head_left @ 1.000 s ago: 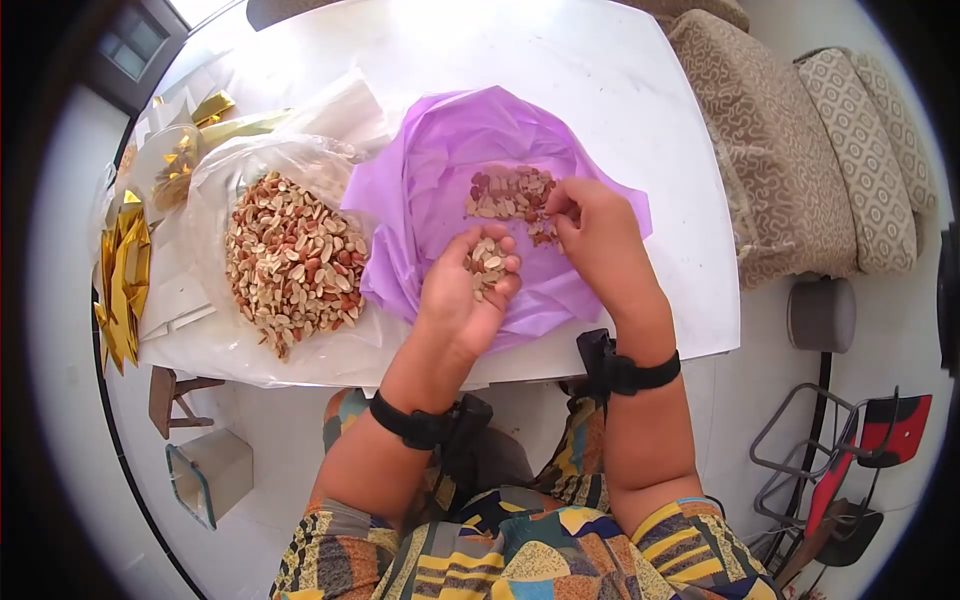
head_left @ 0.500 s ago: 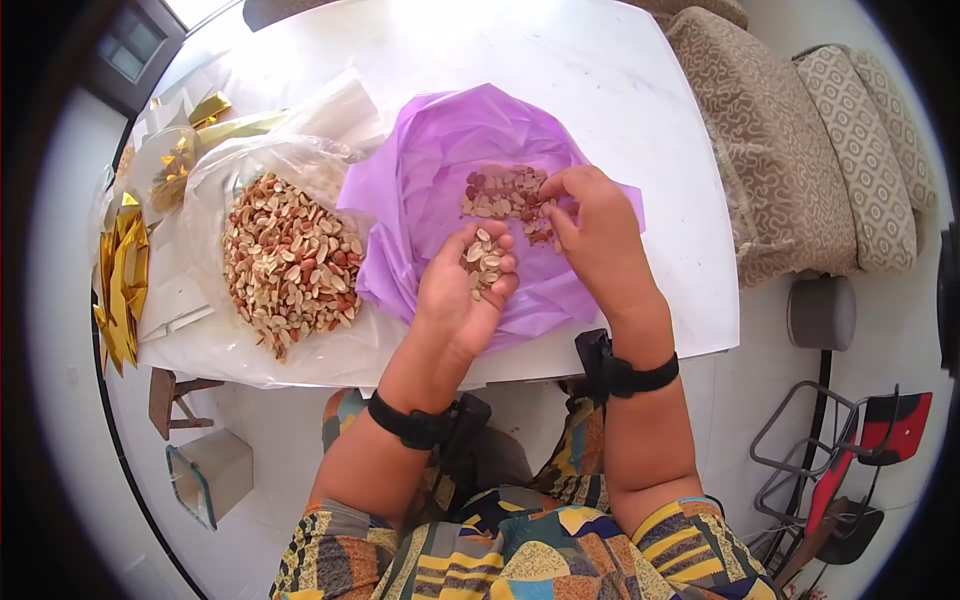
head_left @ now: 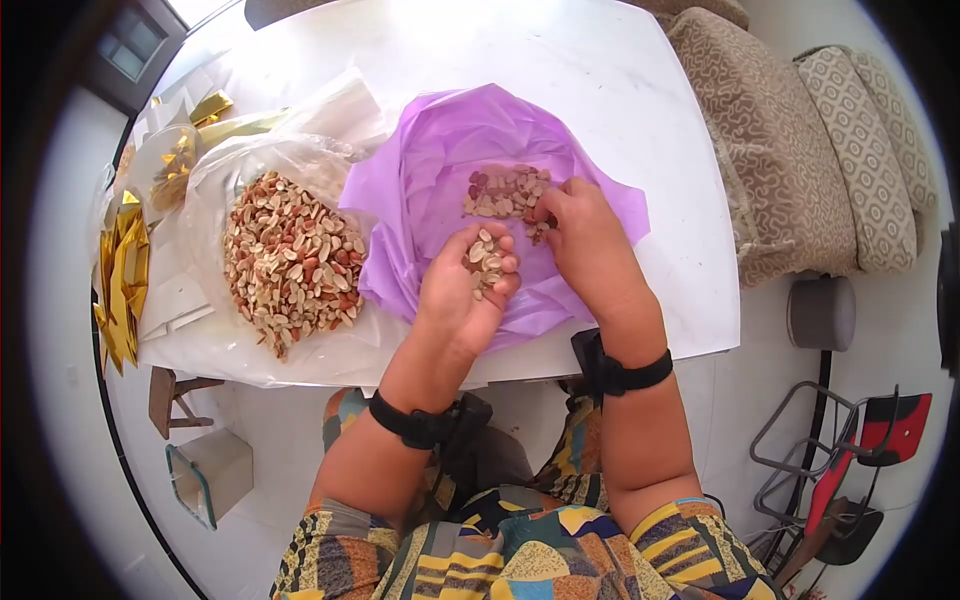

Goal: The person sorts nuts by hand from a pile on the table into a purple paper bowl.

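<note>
On the smooth white table (head_left: pixel 620 80), a crumpled purple plastic bag (head_left: pixel 430 150) lies right of a large heap of tan and reddish split peanuts (head_left: pixel 295 265). The right hand (head_left: pixel 592 238) bends its fingers onto a smaller brownish nut heap (head_left: pixel 505 188) on the bag; whether they pinch any, I cannot tell. The nearer left hand (head_left: pixel 462 285) cups pale peanut halves (head_left: pixel 487 262).

Pale peanut halves (head_left: pixel 486 262) in left hand (head_left: pixel 455 288)
</note>
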A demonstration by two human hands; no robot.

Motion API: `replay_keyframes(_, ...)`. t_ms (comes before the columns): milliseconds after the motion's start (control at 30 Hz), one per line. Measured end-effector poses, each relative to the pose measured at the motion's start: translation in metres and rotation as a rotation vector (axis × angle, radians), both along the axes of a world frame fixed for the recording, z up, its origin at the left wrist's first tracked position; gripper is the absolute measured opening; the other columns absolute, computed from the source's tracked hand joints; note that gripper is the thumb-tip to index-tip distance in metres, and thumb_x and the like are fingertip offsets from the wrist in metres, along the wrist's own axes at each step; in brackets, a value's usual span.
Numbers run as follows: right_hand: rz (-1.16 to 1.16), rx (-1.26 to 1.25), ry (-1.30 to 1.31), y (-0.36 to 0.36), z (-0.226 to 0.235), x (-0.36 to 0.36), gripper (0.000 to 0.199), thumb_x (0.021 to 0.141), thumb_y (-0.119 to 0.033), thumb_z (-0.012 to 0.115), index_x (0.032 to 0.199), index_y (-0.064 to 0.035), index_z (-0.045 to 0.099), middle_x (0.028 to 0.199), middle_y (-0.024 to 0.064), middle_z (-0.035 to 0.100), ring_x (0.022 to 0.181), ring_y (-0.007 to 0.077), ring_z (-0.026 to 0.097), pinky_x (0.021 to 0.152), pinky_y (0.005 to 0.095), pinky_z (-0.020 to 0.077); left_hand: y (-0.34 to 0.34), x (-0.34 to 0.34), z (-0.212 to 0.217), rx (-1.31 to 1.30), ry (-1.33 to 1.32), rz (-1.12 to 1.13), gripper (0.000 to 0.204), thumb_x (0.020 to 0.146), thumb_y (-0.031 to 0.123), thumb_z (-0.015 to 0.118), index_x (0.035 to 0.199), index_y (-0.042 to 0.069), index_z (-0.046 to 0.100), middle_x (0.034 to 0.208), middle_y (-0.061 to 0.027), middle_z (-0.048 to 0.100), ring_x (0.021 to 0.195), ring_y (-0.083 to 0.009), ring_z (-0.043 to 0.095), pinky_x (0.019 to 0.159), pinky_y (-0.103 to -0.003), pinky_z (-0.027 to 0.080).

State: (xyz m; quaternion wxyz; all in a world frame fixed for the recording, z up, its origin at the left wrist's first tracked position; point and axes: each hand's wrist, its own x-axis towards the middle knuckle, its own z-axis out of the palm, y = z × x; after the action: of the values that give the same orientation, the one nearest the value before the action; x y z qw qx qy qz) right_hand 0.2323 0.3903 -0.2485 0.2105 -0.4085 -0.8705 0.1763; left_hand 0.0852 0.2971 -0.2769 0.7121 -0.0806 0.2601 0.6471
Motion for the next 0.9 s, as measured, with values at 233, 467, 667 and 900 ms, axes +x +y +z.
replay_keyframes(233, 0.0, -0.071, 0.011, 0.004, -0.001, 0.001, 0.016, 0.077, 0.009, 0.065, 0.091, 0.0011, 0.065, 0.09, 0.0203, 0.061, 0.087, 0.0387, 0.062, 0.076, 0.0449, 0.052, 0.0, 0.0, -0.001, 0.019, 0.005, -0.005, 0.022, 0.105, 0.023, 0.044, 0.103, 0.005, 0.056, 0.092, -0.0083, 0.058, 0.076, -0.0177, 0.053, 0.054, -0.025, 0.043)
replay_keyframes(467, -0.014, -0.109, 0.147, 0.001, 0.007, -0.002, 0.009, 0.08, 0.007, 0.062, 0.086, 0.0009, 0.064, 0.09, 0.0215, 0.063, 0.087, 0.0402, 0.063, 0.076, 0.0471, 0.0525, 0.0, 0.0, 0.0, 0.006, -0.004, -0.002, 0.023, 0.105, 0.023, 0.043, 0.104, 0.004, 0.056, 0.092, -0.0081, 0.058, 0.076, -0.0177, 0.053, 0.054, -0.025, 0.043)
replay_keyframes(667, -0.027, -0.093, 0.162, 0.002, 0.01, -0.004, 0.008, 0.083, 0.004, 0.061, 0.09, -0.0008, 0.064, 0.091, 0.0207, 0.063, 0.087, 0.0402, 0.063, 0.076, 0.0471, 0.052, 0.0, -0.001, -0.002, 0.02, -0.003, -0.01, 0.022, 0.105, 0.023, 0.044, 0.104, 0.004, 0.056, 0.093, -0.0084, 0.059, 0.076, -0.0178, 0.053, 0.056, -0.026, 0.044)
replay_keyframes(900, 0.024, -0.171, 0.349, 0.001, 0.019, -0.008, 0.009, 0.083, 0.003, 0.063, 0.091, 0.0, 0.064, 0.092, 0.018, 0.065, 0.086, 0.0367, 0.064, 0.076, 0.0425, 0.0525, 0.002, 0.002, -0.003, 0.014, -0.008, 0.003, 0.022, 0.105, 0.023, 0.045, 0.104, 0.004, 0.057, 0.092, -0.0086, 0.061, 0.076, -0.0186, 0.056, 0.054, -0.026, 0.045)
